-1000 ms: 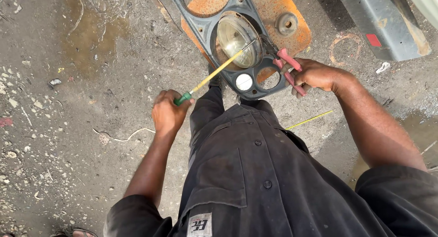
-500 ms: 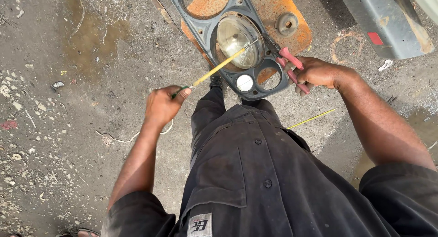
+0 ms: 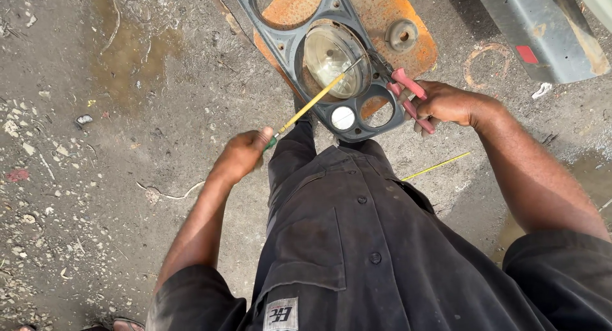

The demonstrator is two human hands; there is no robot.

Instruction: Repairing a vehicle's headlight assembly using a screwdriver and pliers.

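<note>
Gritty wet concrete ground (image 3: pixel 95 178), rusty orange plate (image 3: pixel 408 12) under a grey headlamp bezel (image 3: pixel 338 50). Right hand (image 3: pixel 446 104) wrapped round red-handled pliers (image 3: pixel 411 98) at the bezel's edge. Left hand (image 3: pixel 242 154) fisted on a yellow wire (image 3: pixel 312 104) stretched taut across the round lamp (image 3: pixel 331 53).

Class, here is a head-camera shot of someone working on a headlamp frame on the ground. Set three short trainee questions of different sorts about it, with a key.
1. True or false: the left hand holds pliers.
2. Which thing does the right hand hold? A red-handled pliers; B hammer; C brush.
3. Fill in: the yellow wire runs from the left hand up across the round ____ in the grey frame.

Key: 1 false, it pulls the yellow wire; 2 A; 3 headlamp.
</note>
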